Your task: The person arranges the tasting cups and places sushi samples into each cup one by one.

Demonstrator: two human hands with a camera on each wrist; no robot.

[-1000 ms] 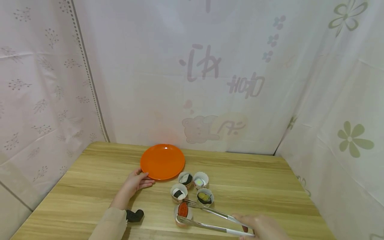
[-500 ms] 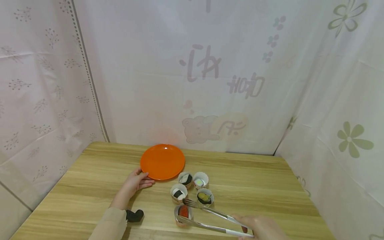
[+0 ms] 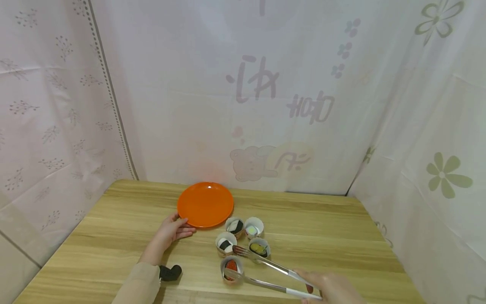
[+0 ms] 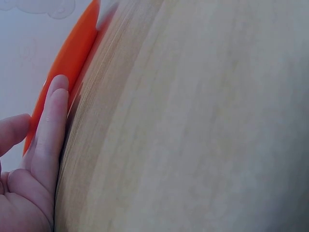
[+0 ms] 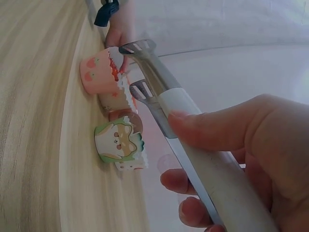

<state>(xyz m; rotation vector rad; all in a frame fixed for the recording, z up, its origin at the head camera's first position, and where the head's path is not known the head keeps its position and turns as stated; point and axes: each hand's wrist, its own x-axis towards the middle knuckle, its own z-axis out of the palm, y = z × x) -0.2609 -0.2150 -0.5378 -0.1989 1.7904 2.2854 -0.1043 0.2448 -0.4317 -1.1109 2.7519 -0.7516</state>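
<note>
My left hand (image 3: 172, 230) holds the near-left rim of an orange plate (image 3: 205, 204), thumb on the rim and straight fingers along its underside in the left wrist view (image 4: 41, 130). In my right hand (image 3: 330, 288) is a pair of metal tongs (image 3: 271, 267) with white handles. Their spread tips lie over the paper cups; the near tip is across the nearest cup (image 3: 232, 280), where a piece of sushi with a red top (image 3: 230, 268) sits partly hidden. The far tip lies between the cup with white-and-black sushi (image 3: 225, 244) and the one with a yellowish-topped piece (image 3: 259, 248).
Two more paper cups stand behind, one with grey-and-black sushi (image 3: 234, 226), the other with a white piece with a pale green middle (image 3: 253, 228). All rest on a wooden table (image 3: 322, 236). Patterned cloth (image 3: 182, 105) hangs around the back and sides.
The tongs have shifted slightly away from me, their tips still apart. The red-topped sushi has tilted and sits differently in its cup. My left hand and the plate stay put.
</note>
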